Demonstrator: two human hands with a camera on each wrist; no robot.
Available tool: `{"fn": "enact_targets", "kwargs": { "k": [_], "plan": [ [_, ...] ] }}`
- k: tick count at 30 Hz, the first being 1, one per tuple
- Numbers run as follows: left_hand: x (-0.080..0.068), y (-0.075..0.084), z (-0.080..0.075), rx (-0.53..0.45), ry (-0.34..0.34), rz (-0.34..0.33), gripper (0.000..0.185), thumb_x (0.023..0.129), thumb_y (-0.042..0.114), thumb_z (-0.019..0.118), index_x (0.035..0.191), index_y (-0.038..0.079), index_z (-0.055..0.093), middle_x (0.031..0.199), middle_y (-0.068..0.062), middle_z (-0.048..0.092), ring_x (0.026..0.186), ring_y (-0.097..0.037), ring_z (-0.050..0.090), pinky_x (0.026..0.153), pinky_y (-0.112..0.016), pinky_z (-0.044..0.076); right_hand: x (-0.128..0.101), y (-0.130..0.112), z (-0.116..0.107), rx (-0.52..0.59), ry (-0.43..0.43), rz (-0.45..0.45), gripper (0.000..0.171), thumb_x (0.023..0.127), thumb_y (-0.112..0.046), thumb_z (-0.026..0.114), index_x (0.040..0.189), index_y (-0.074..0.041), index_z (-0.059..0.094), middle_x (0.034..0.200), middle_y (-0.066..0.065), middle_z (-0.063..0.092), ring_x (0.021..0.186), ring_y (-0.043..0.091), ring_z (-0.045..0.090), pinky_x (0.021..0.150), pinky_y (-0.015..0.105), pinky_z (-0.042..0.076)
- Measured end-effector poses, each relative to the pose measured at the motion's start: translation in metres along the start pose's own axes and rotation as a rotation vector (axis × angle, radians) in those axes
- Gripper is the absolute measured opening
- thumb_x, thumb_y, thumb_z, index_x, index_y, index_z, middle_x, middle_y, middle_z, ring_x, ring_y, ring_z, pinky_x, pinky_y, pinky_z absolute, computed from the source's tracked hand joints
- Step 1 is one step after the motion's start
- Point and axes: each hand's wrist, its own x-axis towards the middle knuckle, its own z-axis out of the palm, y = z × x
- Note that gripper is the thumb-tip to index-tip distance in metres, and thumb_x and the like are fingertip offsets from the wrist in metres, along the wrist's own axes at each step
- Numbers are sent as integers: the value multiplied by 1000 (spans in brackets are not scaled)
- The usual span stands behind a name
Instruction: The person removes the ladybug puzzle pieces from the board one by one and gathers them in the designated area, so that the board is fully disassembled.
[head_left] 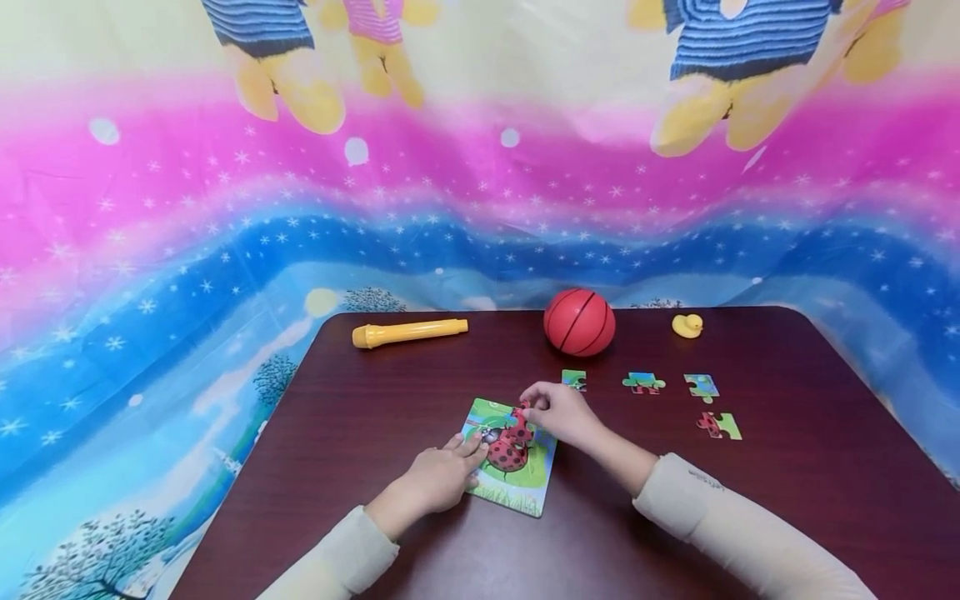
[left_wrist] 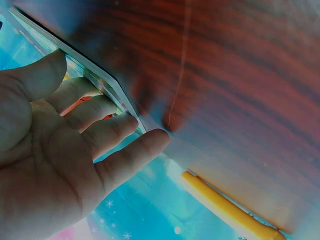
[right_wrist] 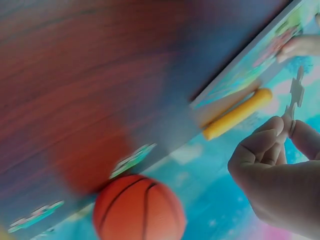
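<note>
A ladybird jigsaw board [head_left: 517,483] lies on the dark wooden table [head_left: 360,417]. My left hand [head_left: 442,475] rests on the board's left edge with straight fingers [left_wrist: 117,125] pressing it down. My right hand [head_left: 558,412] pinches a puzzle piece [head_left: 522,410] over the board's top right corner; in the right wrist view the piece [right_wrist: 295,95] stands edge-on between thumb and fingertips. Several loose pieces lie to the right: one [head_left: 573,380], another [head_left: 643,382], a third [head_left: 701,387] and one nearer [head_left: 720,426].
A red toy basketball [head_left: 579,322] sits behind the board, a small yellow duck [head_left: 687,325] to its right, and a yellow tube-shaped toy [head_left: 408,332] at the back left. A colourful cloth [head_left: 225,250] hangs behind and beside the table.
</note>
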Motion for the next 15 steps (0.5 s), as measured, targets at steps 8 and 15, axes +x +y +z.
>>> {"fn": "enact_targets", "kwargs": {
  "k": [8, 15],
  "plan": [
    [0, -1, 1, -5, 23, 16, 52, 94, 35, 55, 142, 19, 44, 150, -1, 35, 135, -25, 37, 89, -43, 49, -6, 34, -35, -54, 3, 88, 20, 88, -11, 63, 107, -6, 67, 76, 3, 57, 66, 17, 51, 57, 30, 43],
    [0, 0, -1, -18, 23, 18, 52, 94, 34, 55, 142, 17, 45, 150, -2, 35, 134, -27, 38, 91, -46, 48, -17, 75, -72, -115, 18, 137, 19, 91, -9, 59, 108, -4, 66, 81, 6, 58, 71, 19, 51, 60, 31, 43]
  ]
}}
